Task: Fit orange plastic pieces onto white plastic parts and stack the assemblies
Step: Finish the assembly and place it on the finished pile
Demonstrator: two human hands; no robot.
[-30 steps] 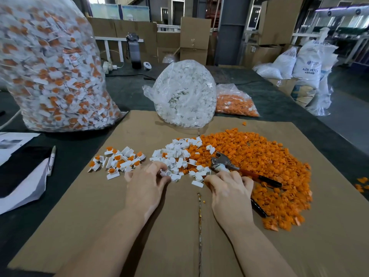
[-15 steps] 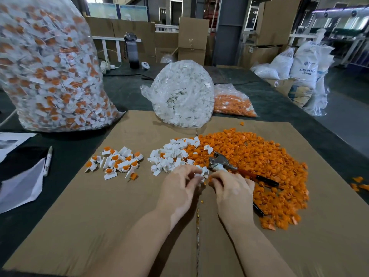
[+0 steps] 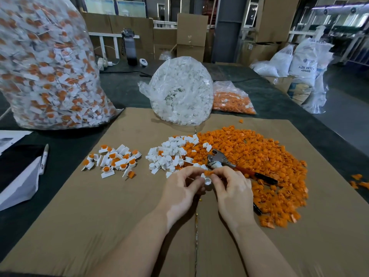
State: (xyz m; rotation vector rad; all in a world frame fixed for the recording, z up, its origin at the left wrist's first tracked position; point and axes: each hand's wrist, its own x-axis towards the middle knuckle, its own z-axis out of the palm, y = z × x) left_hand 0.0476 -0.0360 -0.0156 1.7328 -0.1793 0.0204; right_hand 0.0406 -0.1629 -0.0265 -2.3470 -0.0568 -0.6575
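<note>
Factory floor: stacked cartons [image 3: 191, 35], resin sacks [image 3: 303, 62].

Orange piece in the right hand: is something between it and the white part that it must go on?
Nothing visible. The right hand pinches the orange piece just above the white part held by the left hand; no other thing shows between the two.

The white sack [image 3: 303, 62] reads "ABS RESIN" (partly blurred, smaller print illegible).

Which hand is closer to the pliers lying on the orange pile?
Right. The right hand sits just below the pliers, nearly touching them; the left hand is further off, to their lower left.
</note>
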